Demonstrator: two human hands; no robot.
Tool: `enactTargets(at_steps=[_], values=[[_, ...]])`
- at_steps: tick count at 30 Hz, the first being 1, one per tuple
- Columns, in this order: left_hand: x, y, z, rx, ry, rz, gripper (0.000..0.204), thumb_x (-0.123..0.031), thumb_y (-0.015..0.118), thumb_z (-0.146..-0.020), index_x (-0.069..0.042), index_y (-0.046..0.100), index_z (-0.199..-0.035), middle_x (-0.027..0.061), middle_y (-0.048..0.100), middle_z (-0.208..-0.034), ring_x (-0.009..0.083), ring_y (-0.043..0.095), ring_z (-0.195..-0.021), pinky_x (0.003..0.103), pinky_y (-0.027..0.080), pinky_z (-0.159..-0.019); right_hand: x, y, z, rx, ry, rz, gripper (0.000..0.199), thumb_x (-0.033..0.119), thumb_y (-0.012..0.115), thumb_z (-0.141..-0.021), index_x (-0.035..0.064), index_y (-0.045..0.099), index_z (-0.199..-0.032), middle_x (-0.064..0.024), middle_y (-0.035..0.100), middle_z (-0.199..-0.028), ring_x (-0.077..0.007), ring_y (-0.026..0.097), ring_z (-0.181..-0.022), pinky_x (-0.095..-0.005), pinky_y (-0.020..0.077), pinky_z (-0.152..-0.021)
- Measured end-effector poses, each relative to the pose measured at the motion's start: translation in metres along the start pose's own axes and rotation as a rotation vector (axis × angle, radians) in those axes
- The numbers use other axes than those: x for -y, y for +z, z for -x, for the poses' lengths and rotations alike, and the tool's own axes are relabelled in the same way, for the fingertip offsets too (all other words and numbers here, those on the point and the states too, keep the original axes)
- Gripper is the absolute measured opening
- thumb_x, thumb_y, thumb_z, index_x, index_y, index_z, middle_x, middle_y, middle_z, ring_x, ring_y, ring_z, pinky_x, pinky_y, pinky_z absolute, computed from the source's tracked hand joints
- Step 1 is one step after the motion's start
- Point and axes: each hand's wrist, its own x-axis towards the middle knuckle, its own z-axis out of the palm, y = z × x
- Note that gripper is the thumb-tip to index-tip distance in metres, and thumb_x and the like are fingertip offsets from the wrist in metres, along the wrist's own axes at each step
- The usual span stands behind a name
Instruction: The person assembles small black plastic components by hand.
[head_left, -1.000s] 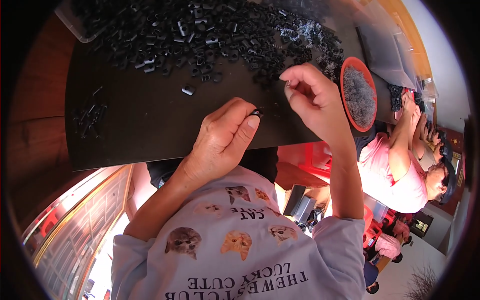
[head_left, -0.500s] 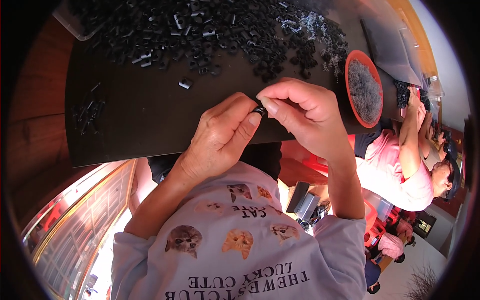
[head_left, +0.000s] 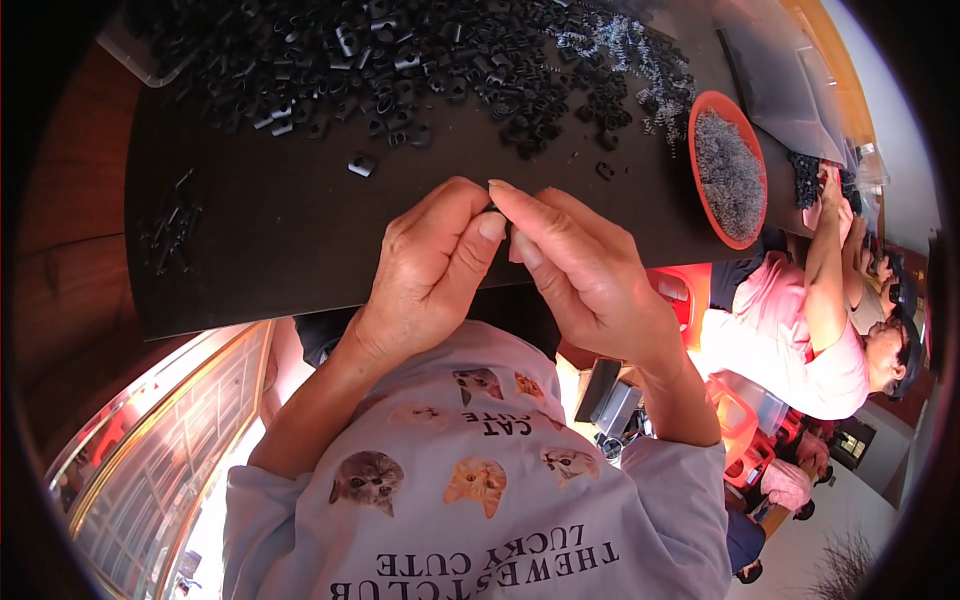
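Observation:
My left hand point(head_left: 430, 265) and my right hand point(head_left: 590, 270) meet fingertip to fingertip over the near edge of a black mat point(head_left: 300, 250). Between the thumbs and forefingers they pinch a small black part point(head_left: 495, 211), mostly hidden by the fingers. A big heap of black plastic parts point(head_left: 400, 50) lies across the far side of the mat. One loose black part point(head_left: 361, 164) sits alone just beyond my left hand.
An orange bowl of small metal springs point(head_left: 730, 170) stands at the mat's right end, with loose springs point(head_left: 625, 50) scattered behind it. A small cluster of thin black pieces point(head_left: 172, 225) lies at the left. A person in a pink shirt point(head_left: 790, 340) works at the right.
My right hand came back from the heap to join my left hand. Both hands now pinch the small part together, slightly nearer to my body.

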Motion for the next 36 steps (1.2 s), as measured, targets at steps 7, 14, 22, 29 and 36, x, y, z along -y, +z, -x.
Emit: enactTargets(at_steps=[7, 14, 22, 29, 36], values=[[0.000, -0.002, 0.001, -0.041, -0.101, 0.098, 0.025, -0.020, 0.048, -0.102, 0.001, 0.057, -0.092, 0.0019, 0.054, -0.080, 0.0065, 0.050, -0.061, 0.021, 0.042, -0.055, -0.024, -0.022, -0.010, -0.136, 0.115, 0.049, 0.024, 0.000, 0.061, -0.087, 0.0016, 0.061, -0.111, -0.0119, 0.057, -0.082, -0.0252, 0.059, -0.071, -0.0326, 0.0488, -0.065], [0.000, -0.003, -0.001, -0.012, -0.066, 0.024, 0.027, -0.021, 0.048, -0.102, 0.001, 0.058, -0.090, 0.0021, 0.055, -0.079, 0.0066, 0.050, -0.060, 0.022, 0.042, -0.054, -0.058, -0.033, -0.028, -0.075, 0.225, 0.559, 0.012, 0.013, 0.065, -0.086, 0.0047, 0.061, -0.093, -0.0097, 0.062, -0.090, -0.0340, 0.064, -0.075, -0.0416, 0.0513, -0.063], [-0.003, -0.007, 0.001, -0.026, -0.163, 0.300, 0.026, -0.024, 0.049, -0.102, -0.001, 0.058, -0.093, 0.0013, 0.055, -0.078, 0.0073, 0.050, -0.060, 0.023, 0.042, -0.056, -0.063, -0.024, -0.039, -0.069, 0.205, 0.669, 0.010, 0.013, 0.063, -0.085, 0.0052, 0.060, -0.091, -0.0091, 0.062, -0.091, -0.0348, 0.065, -0.075, -0.0434, 0.0516, -0.062], [-0.007, -0.012, 0.002, -0.040, -0.192, 0.669, 0.027, -0.028, 0.048, -0.103, -0.004, 0.058, -0.102, 0.0004, 0.059, -0.087, 0.0060, 0.050, -0.067, 0.021, 0.043, -0.063, -0.037, -0.028, -0.034, -0.171, 0.209, 0.227, 0.014, 0.001, 0.065, -0.079, 0.0033, 0.060, -0.091, -0.0066, 0.061, -0.081, -0.0195, 0.058, -0.059, -0.0316, 0.0458, -0.053], [-0.007, -0.009, 0.003, -0.055, -0.175, 0.614, 0.027, -0.028, 0.047, -0.103, -0.003, 0.058, -0.102, 0.0007, 0.059, -0.087, 0.0064, 0.050, -0.065, 0.021, 0.043, -0.061, 0.009, -0.014, -0.039, -0.027, 0.146, -0.041, 0.016, -0.003, 0.062, -0.076, 0.0019, 0.057, -0.090, -0.0083, 0.057, -0.075, -0.0181, 0.054, -0.055, -0.0287, 0.0439, -0.050]])
